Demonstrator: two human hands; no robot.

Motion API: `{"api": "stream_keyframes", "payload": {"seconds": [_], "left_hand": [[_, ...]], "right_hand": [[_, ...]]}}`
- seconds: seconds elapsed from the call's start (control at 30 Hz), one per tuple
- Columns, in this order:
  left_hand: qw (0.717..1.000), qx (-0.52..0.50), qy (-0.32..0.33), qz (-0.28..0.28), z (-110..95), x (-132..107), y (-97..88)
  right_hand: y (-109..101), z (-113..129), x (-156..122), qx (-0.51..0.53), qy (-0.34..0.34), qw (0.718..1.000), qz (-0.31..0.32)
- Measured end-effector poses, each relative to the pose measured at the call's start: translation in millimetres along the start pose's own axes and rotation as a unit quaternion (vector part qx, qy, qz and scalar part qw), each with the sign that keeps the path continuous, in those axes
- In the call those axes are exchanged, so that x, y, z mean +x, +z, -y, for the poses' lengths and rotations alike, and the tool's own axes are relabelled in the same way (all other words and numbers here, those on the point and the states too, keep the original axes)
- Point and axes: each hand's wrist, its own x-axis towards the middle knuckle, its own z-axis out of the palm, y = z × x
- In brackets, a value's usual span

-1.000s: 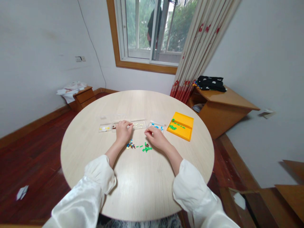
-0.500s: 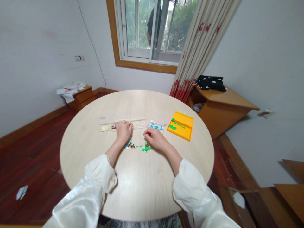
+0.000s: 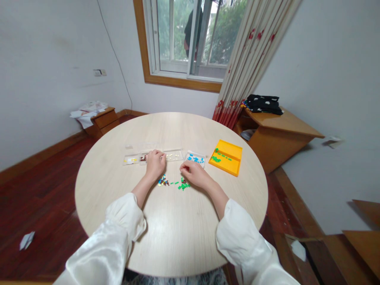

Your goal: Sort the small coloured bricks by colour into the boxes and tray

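My left hand (image 3: 154,164) rests curled on the round table (image 3: 118,186), its fingers lying over a row of clear plastic trays (image 3: 132,159) that hold a few yellow and brown pieces. My right hand (image 3: 193,173) is pinched shut just beyond a small pile of loose coloured pieces (image 3: 175,183), mostly green; what it holds is too small to name. A clear tray with blue pieces (image 3: 196,158) sits just past my right hand. An orange tray (image 3: 226,156) with green pieces lies further right.
A wooden cabinet (image 3: 279,134) with dark folded cloth (image 3: 263,103) stands right of the table by the curtain (image 3: 249,59). A low wooden stand with papers (image 3: 97,116) is at the back left. A scrap of paper (image 3: 27,240) lies on the floor.
My right hand has drawn slightly left and nearer, from the blue-piece tray toward the loose pile. My left hand has hardly moved.
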Motion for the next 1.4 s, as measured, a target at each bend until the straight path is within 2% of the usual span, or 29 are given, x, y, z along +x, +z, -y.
{"api": "stream_keyframes", "payload": {"seconds": [0.3,0.37,0.57,0.77,0.87,0.93,1.27,1.33,1.4], "left_hand": [[0.999,-0.016,0.022,0.025,-3.3,-1.8,-3.1],[0.999,-0.02,0.027,0.026,-3.0,-2.2,-3.8],[0.999,-0.03,0.028,0.008,-2.6,-1.6,-5.4],[0.999,-0.024,0.028,-0.016,-5.2,-0.5,-8.6],[0.999,-0.018,0.034,-0.021,-4.5,-0.1,-10.0],[0.999,-0.017,0.037,-0.018,-3.6,0.3,-10.9],[0.995,-0.092,0.034,0.012,-6.4,-0.6,-20.1],[0.991,-0.127,0.033,0.024,-8.8,-1.6,-21.5],[0.982,-0.179,0.021,0.057,-12.2,-2.7,-22.7]], "right_hand": [[-15.0,-4.6,-1.2,-0.021,0.017,0.999,-0.035],[-20.2,-4.5,-2.4,-0.02,0.038,0.999,-0.012],[-35.8,-6.1,-10.2,-0.013,0.089,0.99,0.112],[-41.6,-15.4,-15.1,0.012,0.133,0.975,0.176],[-39.9,-16.7,-14.6,0.025,0.163,0.967,0.193],[-38.4,-16.4,-13.9,0.033,0.159,0.967,0.198],[-31.0,-14.0,-10.3,0.015,0.123,0.982,0.139],[-26.6,-14.3,-7.6,0.026,0.109,0.989,0.099],[-21.2,-13.3,-3.7,0.065,0.088,0.994,0.026]]}}
